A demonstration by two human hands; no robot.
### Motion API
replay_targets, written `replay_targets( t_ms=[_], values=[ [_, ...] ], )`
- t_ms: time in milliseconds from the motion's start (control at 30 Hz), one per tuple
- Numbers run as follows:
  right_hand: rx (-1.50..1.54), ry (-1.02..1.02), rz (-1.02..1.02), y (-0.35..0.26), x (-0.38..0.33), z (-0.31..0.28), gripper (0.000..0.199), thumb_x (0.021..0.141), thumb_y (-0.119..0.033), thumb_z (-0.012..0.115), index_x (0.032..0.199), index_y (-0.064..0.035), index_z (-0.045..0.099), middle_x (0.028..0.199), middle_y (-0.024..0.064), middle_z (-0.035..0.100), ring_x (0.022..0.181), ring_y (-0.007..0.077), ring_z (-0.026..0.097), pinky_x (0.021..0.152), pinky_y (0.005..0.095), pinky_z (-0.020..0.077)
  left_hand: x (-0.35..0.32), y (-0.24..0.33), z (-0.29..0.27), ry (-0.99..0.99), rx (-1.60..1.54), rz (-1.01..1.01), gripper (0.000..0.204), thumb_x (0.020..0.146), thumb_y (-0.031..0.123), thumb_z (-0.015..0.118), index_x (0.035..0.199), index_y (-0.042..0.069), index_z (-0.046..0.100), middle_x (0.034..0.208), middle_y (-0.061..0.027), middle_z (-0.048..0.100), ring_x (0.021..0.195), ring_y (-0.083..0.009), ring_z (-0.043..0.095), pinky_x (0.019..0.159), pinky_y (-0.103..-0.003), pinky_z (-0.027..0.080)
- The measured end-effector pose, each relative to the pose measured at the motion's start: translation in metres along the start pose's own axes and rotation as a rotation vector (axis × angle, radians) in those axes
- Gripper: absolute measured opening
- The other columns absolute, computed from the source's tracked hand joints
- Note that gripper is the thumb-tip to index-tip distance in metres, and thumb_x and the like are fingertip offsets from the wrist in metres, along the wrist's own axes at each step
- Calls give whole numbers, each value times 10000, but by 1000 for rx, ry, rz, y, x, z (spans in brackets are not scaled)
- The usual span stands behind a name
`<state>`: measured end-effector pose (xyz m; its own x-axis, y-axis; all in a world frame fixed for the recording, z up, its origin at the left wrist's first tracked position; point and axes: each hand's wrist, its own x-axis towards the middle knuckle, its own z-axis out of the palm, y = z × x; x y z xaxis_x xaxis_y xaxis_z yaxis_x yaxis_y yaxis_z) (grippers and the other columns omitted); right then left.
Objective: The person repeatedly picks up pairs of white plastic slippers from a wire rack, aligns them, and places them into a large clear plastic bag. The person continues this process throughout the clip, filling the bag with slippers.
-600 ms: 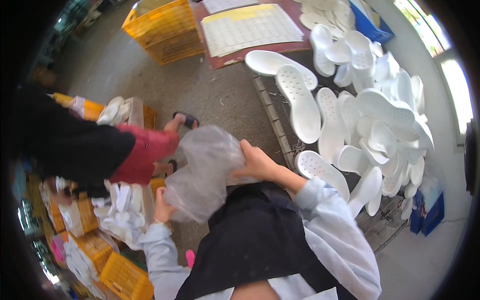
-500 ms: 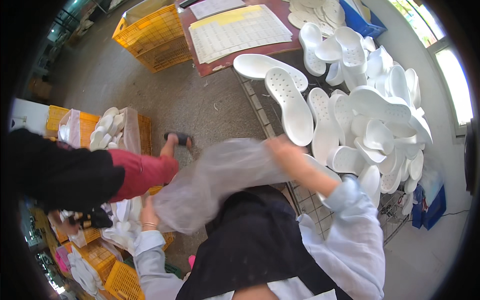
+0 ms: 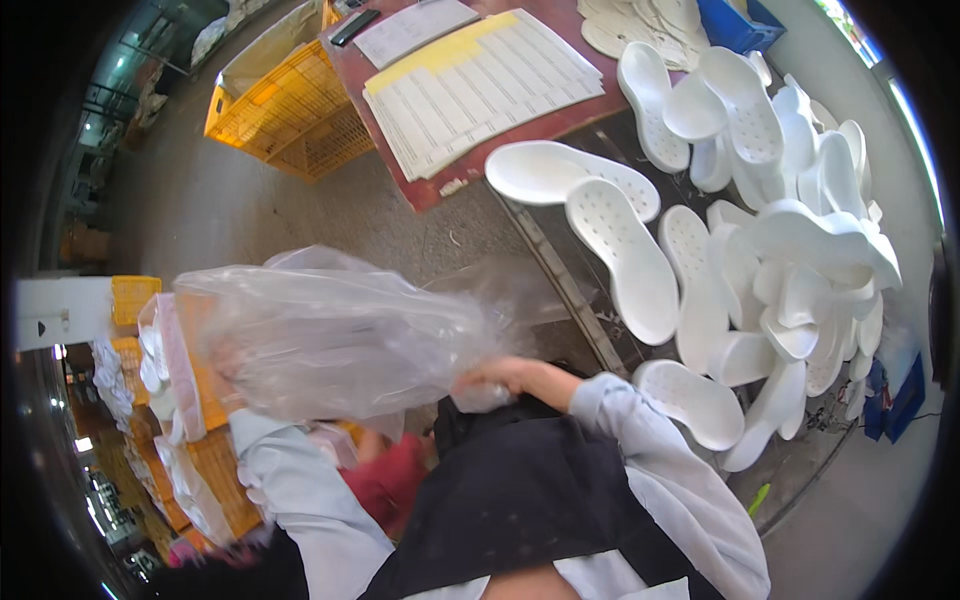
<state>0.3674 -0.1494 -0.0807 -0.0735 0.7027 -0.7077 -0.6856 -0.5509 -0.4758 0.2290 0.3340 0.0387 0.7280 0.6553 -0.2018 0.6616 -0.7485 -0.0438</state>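
A large clear plastic bag (image 3: 330,335) billows across the space in front of my apron. My right hand (image 3: 500,378) is closed around its gathered right end, at the front of my body. Over on the left, my left hand (image 3: 230,368) shows only dimly through the film at the bag's other end; its fingers are hidden and blurred. To the right of the bag, white perforated shoe soles (image 3: 628,265) lie on a rack, several of them heaped up. One sole (image 3: 690,403) rests close to my right sleeve.
Paper sheets (image 3: 490,90) and a dark narrow object (image 3: 355,27) lie on a red-brown table (image 3: 425,195). Behind stands a yellow crate (image 3: 290,120). More crates (image 3: 222,470) are at left. A co-worker's red clothing (image 3: 385,485) shows beside my left arm. Blue bins (image 3: 740,25) flank the soles.
The bag has swung left and spread wider. My left hand has moved left and up, and my right hand has come off the rack's edge toward my body. The co-worker is now lower in view.
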Motion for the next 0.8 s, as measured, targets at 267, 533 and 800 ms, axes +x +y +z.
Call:
replay_targets(
  t_ms=[267, 533, 800],
  values=[
    [431, 224, -1105, -522, -43, -83, 408, 873, -343, 601, 1184, -81, 568, 1271, 125, 529, 1179, 318, 482, 949, 588, 397, 230, 5, -215, 811, -286, 126, 281, 896, 171, 565, 1130, 47, 661, 1022, -120, 667, 908, -242, 615, 797, -361, 501],
    [-1683, 2023, -719, -493, -317, -316, 213, 810, -154, 610, 961, -14, 666, 940, 158, 682, 850, 280, 673, 699, 399, 548, 291, 119, -54, 366, -602, 653, 269, 920, 171, 566, 1133, 49, 676, 975, -59, 692, 831, -157, 631, 753, -313, 509],
    [-884, 1628, -648, -410, -311, -386, 258, 793, -82, 592, 1029, -13, 670, 1019, 199, 670, 952, 355, 647, 806, 381, 530, 232, 230, 50, -247, -668, 659, 177, 732, 133, 747, 861, 25, 694, 787, -27, 672, 759, -124, 605, 725, -286, 486]
  ],
)
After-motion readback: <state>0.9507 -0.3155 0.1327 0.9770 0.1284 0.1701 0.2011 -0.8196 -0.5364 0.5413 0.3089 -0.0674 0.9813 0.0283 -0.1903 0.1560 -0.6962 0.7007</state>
